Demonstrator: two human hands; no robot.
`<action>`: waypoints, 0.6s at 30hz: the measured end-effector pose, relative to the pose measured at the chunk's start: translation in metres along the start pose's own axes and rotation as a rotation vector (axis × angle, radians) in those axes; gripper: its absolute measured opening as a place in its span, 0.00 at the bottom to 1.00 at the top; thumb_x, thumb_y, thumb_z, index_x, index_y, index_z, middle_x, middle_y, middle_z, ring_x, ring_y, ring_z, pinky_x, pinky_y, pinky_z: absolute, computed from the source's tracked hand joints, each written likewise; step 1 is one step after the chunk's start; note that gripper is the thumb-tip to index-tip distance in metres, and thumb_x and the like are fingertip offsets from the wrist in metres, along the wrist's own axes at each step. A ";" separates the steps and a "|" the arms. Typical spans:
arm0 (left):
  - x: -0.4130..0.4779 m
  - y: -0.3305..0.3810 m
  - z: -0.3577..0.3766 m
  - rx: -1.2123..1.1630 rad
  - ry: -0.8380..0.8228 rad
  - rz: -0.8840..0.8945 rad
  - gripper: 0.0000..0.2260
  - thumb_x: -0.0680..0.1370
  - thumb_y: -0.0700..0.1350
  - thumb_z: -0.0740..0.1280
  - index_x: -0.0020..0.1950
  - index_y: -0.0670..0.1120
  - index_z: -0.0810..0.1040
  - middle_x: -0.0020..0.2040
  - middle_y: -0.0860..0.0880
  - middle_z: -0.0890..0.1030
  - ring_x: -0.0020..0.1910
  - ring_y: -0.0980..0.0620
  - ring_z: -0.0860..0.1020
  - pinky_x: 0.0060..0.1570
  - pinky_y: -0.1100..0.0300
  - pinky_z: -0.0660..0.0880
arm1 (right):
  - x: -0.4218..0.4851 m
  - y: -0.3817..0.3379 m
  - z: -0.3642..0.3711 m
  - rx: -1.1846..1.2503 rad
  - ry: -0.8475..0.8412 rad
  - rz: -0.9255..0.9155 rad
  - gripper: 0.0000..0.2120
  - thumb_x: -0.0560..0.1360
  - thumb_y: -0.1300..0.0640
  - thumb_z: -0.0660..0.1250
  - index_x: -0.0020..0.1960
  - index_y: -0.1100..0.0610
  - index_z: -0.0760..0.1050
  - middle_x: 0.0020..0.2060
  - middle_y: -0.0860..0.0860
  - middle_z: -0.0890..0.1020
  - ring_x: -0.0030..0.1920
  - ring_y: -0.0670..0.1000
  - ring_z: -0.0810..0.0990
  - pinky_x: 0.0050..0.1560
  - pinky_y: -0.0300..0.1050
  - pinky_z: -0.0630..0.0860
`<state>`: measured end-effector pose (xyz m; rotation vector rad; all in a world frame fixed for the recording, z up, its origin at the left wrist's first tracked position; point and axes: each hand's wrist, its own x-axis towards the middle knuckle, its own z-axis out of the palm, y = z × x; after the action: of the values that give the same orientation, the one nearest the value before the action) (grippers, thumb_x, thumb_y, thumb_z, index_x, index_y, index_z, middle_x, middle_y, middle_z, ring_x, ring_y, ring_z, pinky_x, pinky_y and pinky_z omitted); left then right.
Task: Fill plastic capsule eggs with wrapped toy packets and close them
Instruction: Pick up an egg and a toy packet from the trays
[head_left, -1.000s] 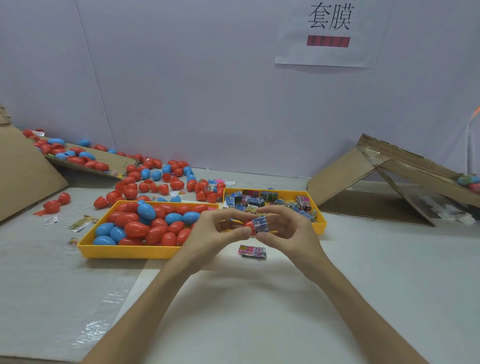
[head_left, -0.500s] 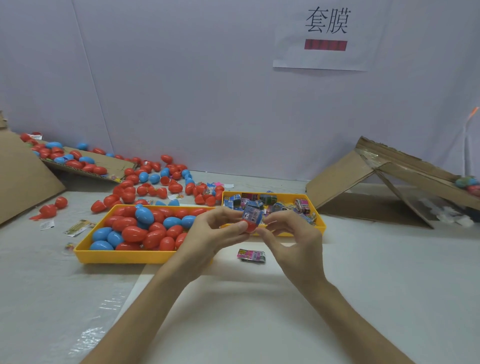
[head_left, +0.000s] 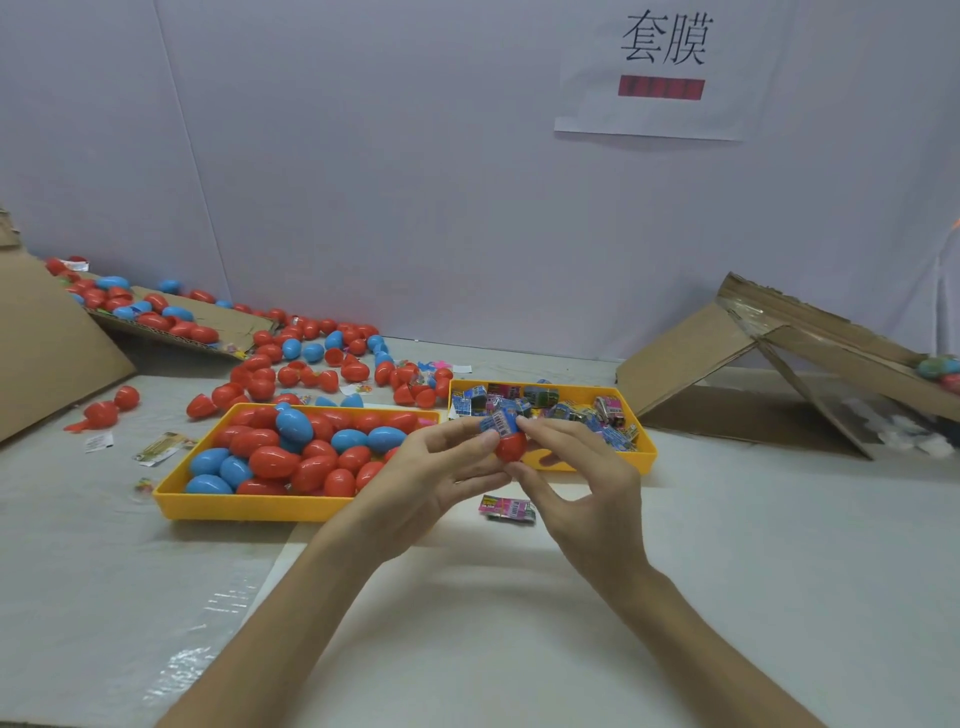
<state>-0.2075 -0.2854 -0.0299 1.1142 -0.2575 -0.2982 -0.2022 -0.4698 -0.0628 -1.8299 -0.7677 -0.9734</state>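
Note:
A red egg half (head_left: 510, 447) sits between my two hands, above the table in front of the trays. My left hand (head_left: 434, 470) grips it from the left with thumb and fingers. A blue wrapped packet (head_left: 500, 422) sticks out of its top. My right hand (head_left: 576, 473) pinches the packet and egg from the right. Another pink wrapped packet (head_left: 506, 507) lies on the table just below my hands. A yellow tray (head_left: 249, 506) holds several red and blue eggs. A second yellow tray (head_left: 647, 447) holds several wrapped packets.
Loose red and blue eggs (head_left: 311, 358) are scattered behind the trays and on a cardboard flap (head_left: 208, 317) at the back left. A folded cardboard ramp (head_left: 769, 364) stands at the right. A white wall with a paper sign (head_left: 660, 67) closes the back.
The hands have lifted slightly and turned the red egg half upright, with the blue packet now standing out of its top. My right fingers have shifted onto the packet.

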 end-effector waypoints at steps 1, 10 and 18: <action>-0.001 0.000 0.000 -0.007 -0.015 0.000 0.10 0.77 0.43 0.71 0.56 0.46 0.87 0.58 0.39 0.84 0.58 0.42 0.84 0.52 0.59 0.81 | 0.000 -0.001 0.000 -0.002 0.000 0.000 0.18 0.71 0.63 0.77 0.61 0.61 0.82 0.54 0.50 0.84 0.56 0.49 0.83 0.51 0.47 0.82; 0.002 -0.003 -0.004 -0.011 0.018 -0.026 0.09 0.75 0.39 0.73 0.55 0.42 0.86 0.58 0.39 0.84 0.58 0.41 0.83 0.51 0.59 0.81 | 0.002 -0.003 -0.002 -0.063 0.024 0.003 0.16 0.68 0.66 0.79 0.55 0.63 0.84 0.50 0.51 0.86 0.52 0.46 0.84 0.56 0.40 0.80; 0.003 -0.005 -0.005 -0.021 -0.011 -0.029 0.09 0.77 0.45 0.72 0.55 0.47 0.87 0.58 0.40 0.85 0.59 0.43 0.83 0.52 0.60 0.81 | 0.003 -0.003 -0.002 -0.029 0.019 0.007 0.14 0.68 0.67 0.78 0.53 0.64 0.84 0.51 0.51 0.85 0.52 0.45 0.84 0.56 0.36 0.79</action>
<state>-0.2033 -0.2845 -0.0359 1.0962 -0.2475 -0.3322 -0.2042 -0.4703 -0.0584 -1.8447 -0.7389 -1.0006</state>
